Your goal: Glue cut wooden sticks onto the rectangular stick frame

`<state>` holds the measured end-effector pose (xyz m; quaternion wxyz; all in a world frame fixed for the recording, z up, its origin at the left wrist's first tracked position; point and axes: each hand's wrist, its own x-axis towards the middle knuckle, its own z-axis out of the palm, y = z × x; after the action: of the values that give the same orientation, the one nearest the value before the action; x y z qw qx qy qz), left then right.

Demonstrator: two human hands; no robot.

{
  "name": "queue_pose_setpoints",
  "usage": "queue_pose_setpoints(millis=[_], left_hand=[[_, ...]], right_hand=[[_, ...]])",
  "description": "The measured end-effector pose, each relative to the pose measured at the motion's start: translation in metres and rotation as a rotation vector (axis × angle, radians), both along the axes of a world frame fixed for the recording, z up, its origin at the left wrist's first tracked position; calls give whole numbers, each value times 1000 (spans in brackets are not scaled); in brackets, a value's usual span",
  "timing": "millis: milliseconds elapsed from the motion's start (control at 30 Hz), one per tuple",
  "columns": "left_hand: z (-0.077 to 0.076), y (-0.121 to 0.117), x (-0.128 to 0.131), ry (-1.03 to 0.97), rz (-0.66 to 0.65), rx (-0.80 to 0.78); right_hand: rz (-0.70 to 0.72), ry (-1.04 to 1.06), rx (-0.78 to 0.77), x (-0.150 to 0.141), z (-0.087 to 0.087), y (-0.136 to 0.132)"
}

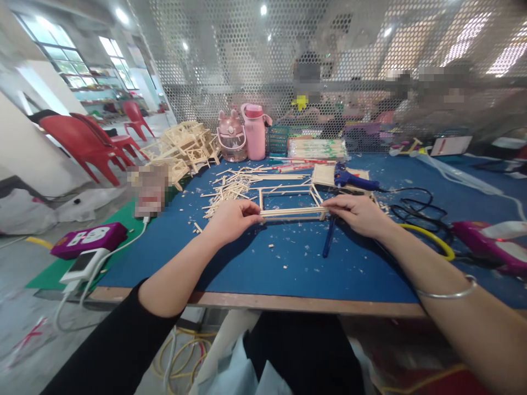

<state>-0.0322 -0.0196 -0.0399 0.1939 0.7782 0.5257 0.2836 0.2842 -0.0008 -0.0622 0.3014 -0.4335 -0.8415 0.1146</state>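
Observation:
Between my hands a small frame of thin wooden sticks [288, 212] stands on the blue table mat. My left hand [235, 220] pinches the left end of its front sticks between thumb and fingers. At the opposite end, my right hand [354, 213] pinches the right end of the same sticks. Just behind my right hand lies a blue glue gun [356, 180], its nozzle side by a block of pale sticks [323, 174]. A dark blue pen-like tool [328, 237] rests below the frame's right corner. Loose short sticks [230, 189] are heaped behind my left hand.
Finished-looking stick models [187, 142] are piled at the back left, beside a pink bottle [255, 134] and a clear pink cup [231, 140]. Black cable [424, 206] coils on the right near a purple device [489, 247]. A perforated metal screen [230, 60] bounds the back; people sit beyond it.

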Motion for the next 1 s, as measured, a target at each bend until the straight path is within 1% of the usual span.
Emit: queue_pose_setpoints(millis=[167, 300, 500, 600, 833, 1000], left_hand=[[2, -1, 1, 44, 28, 32], [4, -4, 4, 113, 57, 56], [7, -11, 11, 223, 106, 79], [8, -13, 14, 257, 127, 80], [7, -17, 19, 281, 212, 94], [4, -19, 22, 267, 242, 108]], right_hand=[[11, -9, 14, 2, -3, 2], [8, -38, 10, 1, -1, 1], [-111, -60, 1, -3, 6, -3], [-115, -52, -10, -3, 8, -3], [-143, 7, -92, 0, 8, -1], [-133, 39, -99, 0, 8, 0]])
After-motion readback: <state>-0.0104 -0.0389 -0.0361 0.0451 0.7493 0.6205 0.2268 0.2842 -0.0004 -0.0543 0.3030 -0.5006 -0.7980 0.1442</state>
